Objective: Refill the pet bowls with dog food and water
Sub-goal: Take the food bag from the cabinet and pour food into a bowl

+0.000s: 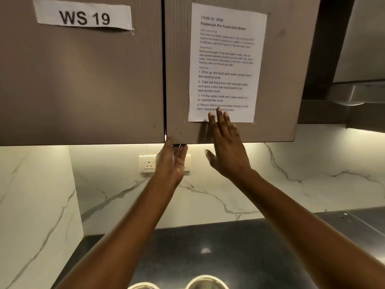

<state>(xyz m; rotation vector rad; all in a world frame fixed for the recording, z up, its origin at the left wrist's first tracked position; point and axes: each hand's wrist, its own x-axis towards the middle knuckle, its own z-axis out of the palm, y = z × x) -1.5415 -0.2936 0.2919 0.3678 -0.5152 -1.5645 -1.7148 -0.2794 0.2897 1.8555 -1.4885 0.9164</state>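
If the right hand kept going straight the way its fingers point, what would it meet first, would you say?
Most likely the instruction sheet taped to the cabinet door: the right hand points upward with its fingertips already overlapping the sheet's bottom edge, though contact is unclear.

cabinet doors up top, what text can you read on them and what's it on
"WS 19": white paper strip on the left cabinet door.
"TASK ID: 3566" and "Replenish Pet Food and Water": instruction sheet on the right cabinet door.
"1. Pick up the food and water bowls from the feeding area": same sheet.
Steps 2 to 4 read partly; the right hand covers part of step 4.
Small paragraphs above the steps: too blurred to quote.
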